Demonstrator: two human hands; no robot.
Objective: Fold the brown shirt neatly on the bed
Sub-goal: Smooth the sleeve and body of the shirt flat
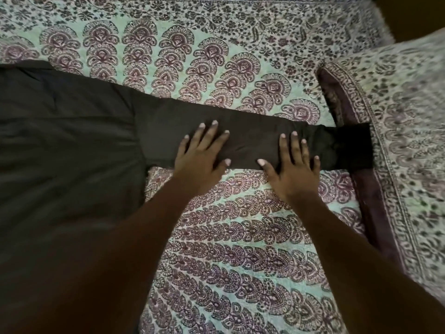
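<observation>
Across the middle of the bed (240, 213), the shirt (67, 145) lies spread flat, dark brown, smooth and matte, its wide body filling the left side and running out of view at the left and near edges. One long sleeve (252, 138) stretches straight toward the right as a tapering band, its squared cuff (354, 145) lapping onto the pillow (409, 121) at the right edge. Both hands lie palm-down on the sleeve, fingers spread and flat, gripping nothing: the left hand (201, 156) nearer the shoulder seam, the right hand (295, 165) nearer the cuff, thumbs pointing toward each other. The bedcover is a thin printed cotton, pale green with rows of maroon scalloped fan shapes; the pillow has a small leafy print and a dark maroon border.
</observation>
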